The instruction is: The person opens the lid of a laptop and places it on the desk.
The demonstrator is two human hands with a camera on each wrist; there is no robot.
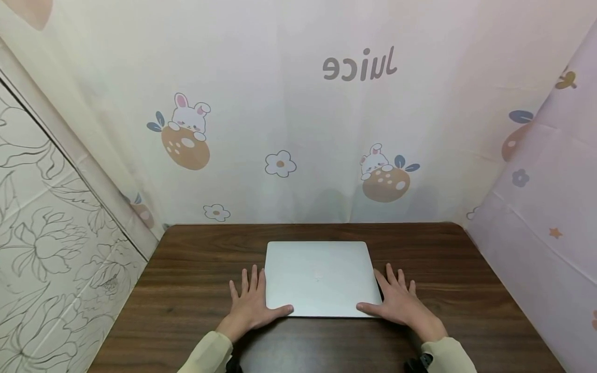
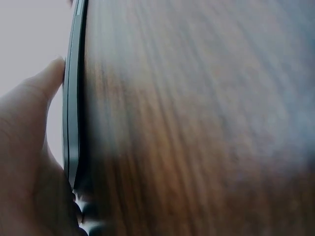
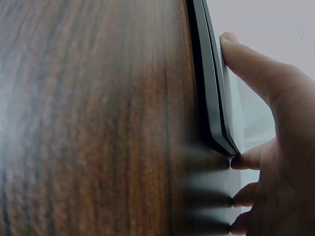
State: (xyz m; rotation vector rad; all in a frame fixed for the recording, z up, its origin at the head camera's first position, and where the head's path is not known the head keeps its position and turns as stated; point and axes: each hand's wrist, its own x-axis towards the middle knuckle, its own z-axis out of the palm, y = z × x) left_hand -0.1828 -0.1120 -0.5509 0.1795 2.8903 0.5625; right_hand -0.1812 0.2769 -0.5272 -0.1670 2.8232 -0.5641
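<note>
Homelike, a small nook enclosed by fabric: a pale cartoon-rabbit curtain (image 1: 308,114) with a mirrored "Juice" hangs behind the wood-grain table (image 1: 196,295), and a floral line-print sheet (image 1: 51,248) covers the left. Whether someone lives here cannot be told.
</note>
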